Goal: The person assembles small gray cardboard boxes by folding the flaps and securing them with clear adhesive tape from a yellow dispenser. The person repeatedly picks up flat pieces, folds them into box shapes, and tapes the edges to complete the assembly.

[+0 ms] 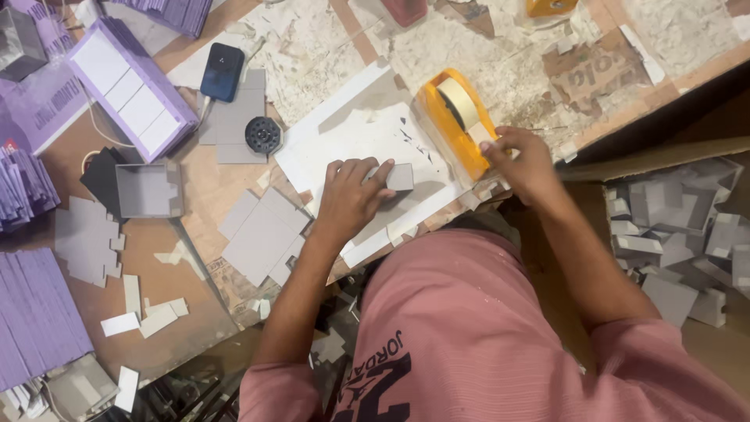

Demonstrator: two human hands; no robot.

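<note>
My left hand [349, 195] rests on a white board [344, 144] and holds a small grey cardboard box [397, 177] between thumb and fingers. My right hand [525, 164] reaches to the front of a yellow tape dispenser [453, 121] and pinches the free end of its cream tape strip [482, 134]. The dispenser stands on the white board, just right of the grey box.
Flat grey cardboard cut-outs [262, 234] lie left of my left hand, with an open grey box [150, 190] further left. A purple tray of white cards [131, 86], a dark phone [222, 72] and purple stacks [35, 316] fill the left. A bin of folded grey boxes [680, 234] stands right.
</note>
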